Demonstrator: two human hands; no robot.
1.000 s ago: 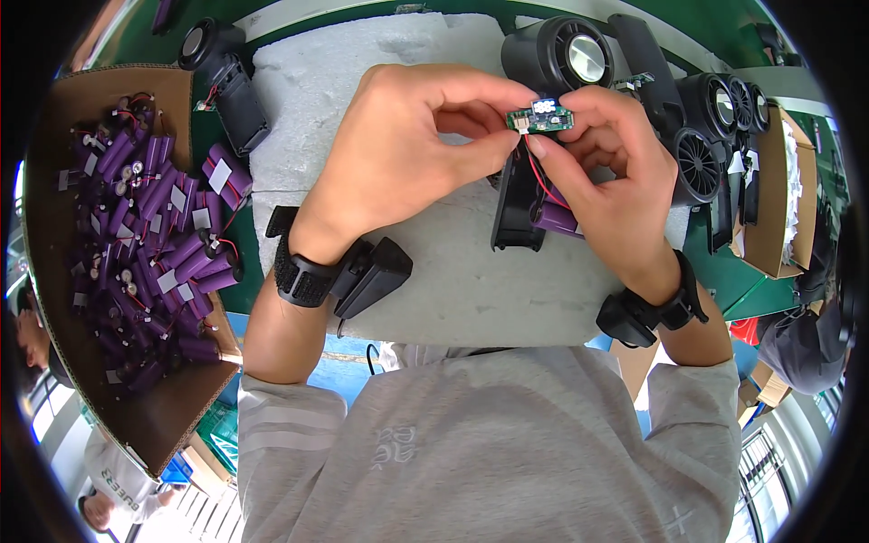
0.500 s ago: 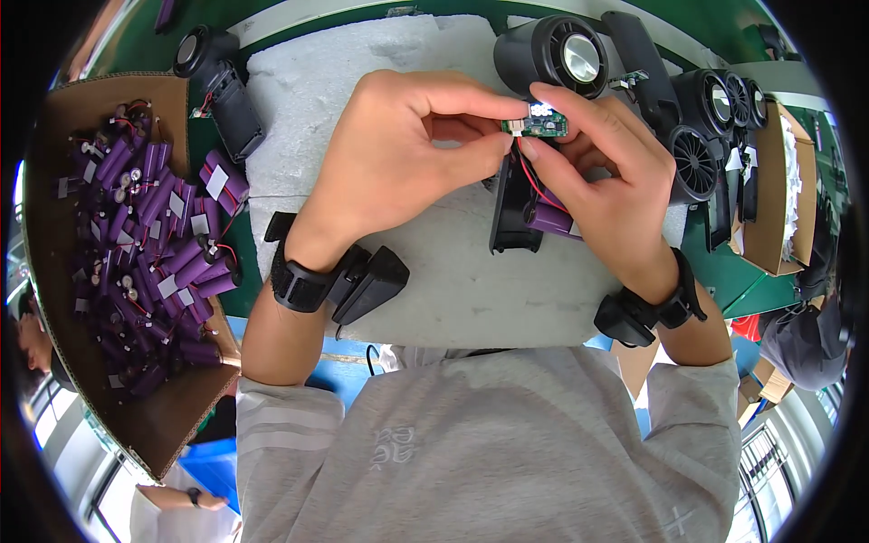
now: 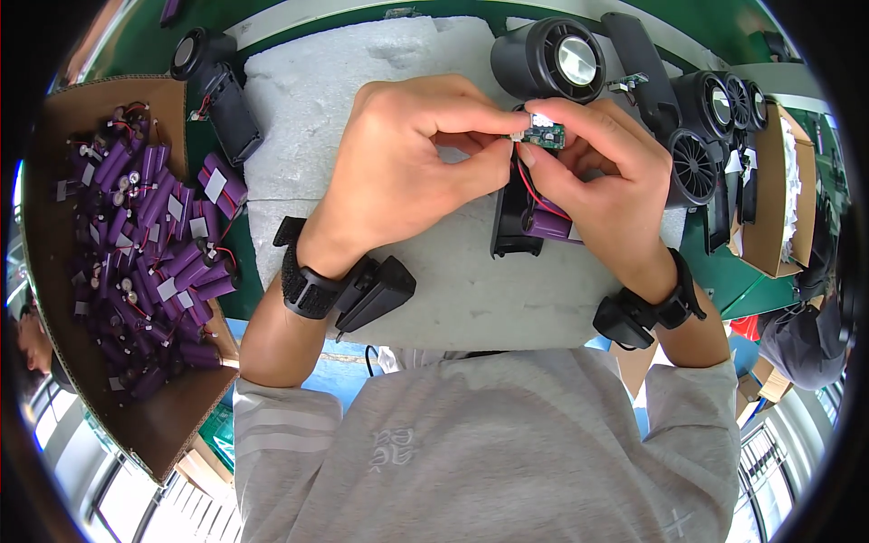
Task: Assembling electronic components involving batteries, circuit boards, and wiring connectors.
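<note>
pcb btwn l hand + r hand

it's over foam pad, nearer the pad's far edge; long axis approx l–r, both hands equally close. l hand's thumb + index pinch l end (exact contact hidden), r hand grips from r. red wires run twd purple cell.
</note>
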